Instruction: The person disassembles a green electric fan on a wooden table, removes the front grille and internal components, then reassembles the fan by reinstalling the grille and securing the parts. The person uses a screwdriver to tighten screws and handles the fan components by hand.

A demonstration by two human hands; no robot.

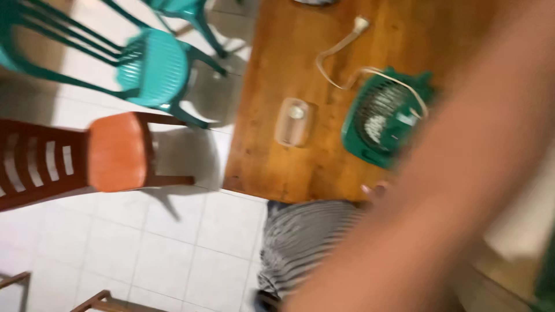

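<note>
A blurred bare forearm crosses the right side of the view, close to the camera, and its hand is out of sight. A few fingertips peek out at the near edge of the wooden table; I cannot tell which hand they belong to or whether they hold anything. Nearest to them, a small green fan lies on the table, partly hidden by the arm. Its white cord runs to a plug at the back. A small clear container sits left of the fan.
Grey striped cloth shows below the table edge. On the white tiled floor stand a teal plastic chair and a brown wooden chair with an orange seat. More wooden chair parts show at the bottom left.
</note>
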